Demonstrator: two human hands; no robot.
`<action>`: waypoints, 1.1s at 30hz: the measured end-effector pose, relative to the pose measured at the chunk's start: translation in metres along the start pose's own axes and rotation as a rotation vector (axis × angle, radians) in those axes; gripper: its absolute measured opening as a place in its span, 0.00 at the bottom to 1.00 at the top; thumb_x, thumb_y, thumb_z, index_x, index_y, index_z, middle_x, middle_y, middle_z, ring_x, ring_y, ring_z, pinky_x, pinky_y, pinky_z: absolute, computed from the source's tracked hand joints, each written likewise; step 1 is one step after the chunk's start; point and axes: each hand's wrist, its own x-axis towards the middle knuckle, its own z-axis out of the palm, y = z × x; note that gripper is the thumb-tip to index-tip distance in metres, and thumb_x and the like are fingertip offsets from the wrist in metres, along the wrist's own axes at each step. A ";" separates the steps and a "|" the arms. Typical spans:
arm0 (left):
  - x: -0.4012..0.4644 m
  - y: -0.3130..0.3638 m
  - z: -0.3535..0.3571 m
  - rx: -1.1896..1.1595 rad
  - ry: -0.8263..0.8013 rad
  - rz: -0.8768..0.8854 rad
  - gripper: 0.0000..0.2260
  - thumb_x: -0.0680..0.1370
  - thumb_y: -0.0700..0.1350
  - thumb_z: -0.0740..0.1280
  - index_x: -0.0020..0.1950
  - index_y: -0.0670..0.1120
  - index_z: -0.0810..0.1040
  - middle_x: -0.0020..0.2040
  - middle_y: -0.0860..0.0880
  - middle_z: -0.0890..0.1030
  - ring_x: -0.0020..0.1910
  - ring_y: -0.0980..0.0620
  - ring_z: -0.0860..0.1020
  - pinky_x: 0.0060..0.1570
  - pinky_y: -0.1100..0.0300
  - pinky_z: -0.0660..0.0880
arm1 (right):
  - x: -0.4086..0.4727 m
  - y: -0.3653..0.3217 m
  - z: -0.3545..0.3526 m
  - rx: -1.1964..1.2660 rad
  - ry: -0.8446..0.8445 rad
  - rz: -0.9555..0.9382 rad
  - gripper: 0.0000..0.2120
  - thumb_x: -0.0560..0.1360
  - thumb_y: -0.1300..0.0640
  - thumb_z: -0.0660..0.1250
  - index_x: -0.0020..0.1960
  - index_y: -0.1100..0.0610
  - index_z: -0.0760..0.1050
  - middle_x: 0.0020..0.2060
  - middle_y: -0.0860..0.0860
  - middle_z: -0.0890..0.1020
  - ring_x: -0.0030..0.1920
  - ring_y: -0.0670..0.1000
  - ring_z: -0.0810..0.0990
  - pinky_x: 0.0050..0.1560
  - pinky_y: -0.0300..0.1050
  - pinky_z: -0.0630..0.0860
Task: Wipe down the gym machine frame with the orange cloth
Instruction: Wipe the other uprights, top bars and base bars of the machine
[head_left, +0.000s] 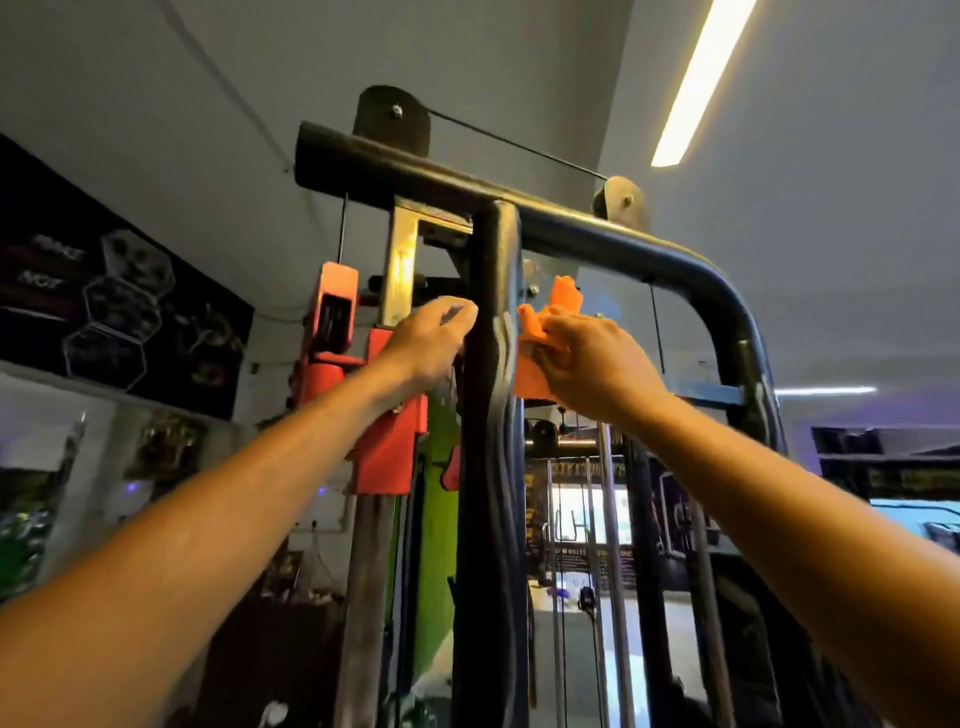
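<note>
Right hand (587, 358) grips the bunched orange cloth (540, 338) just right of the black upright post (491, 364), near the top crossbar (597, 236). Left hand (434, 338), fingers curled, at the post's left side (grip unclear). Risk: loose cloth snags the cable (519, 148) or pulley (618, 200), or drops.

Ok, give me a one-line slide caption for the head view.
Right hand grips the orange cloth beside the black upright post; left hand reaches to the post's other side.

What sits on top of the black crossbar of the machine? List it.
On the crossbar stand two black pulley housings, one at its left end and one further right, with a cable strung between them. The wheels inside are mostly covered.
</note>
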 end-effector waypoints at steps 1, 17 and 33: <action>0.010 -0.002 0.003 -0.008 -0.001 -0.006 0.13 0.88 0.53 0.63 0.67 0.50 0.82 0.62 0.51 0.83 0.62 0.52 0.80 0.61 0.58 0.72 | 0.008 0.004 0.010 -0.013 0.008 -0.013 0.13 0.86 0.44 0.65 0.62 0.52 0.80 0.56 0.55 0.85 0.53 0.60 0.86 0.54 0.61 0.83; 0.090 -0.020 0.026 -0.047 -0.027 -0.070 0.14 0.88 0.60 0.59 0.60 0.52 0.78 0.64 0.50 0.80 0.69 0.48 0.77 0.74 0.43 0.72 | 0.053 0.039 0.153 0.274 0.161 -0.007 0.29 0.90 0.37 0.48 0.88 0.40 0.46 0.88 0.50 0.36 0.87 0.52 0.33 0.86 0.62 0.37; 0.105 -0.013 0.027 -0.035 -0.024 -0.169 0.25 0.89 0.61 0.52 0.66 0.45 0.80 0.66 0.48 0.82 0.63 0.53 0.80 0.59 0.52 0.76 | 0.065 0.036 0.167 0.320 0.178 0.061 0.32 0.90 0.38 0.44 0.88 0.45 0.34 0.86 0.47 0.32 0.85 0.51 0.29 0.84 0.56 0.29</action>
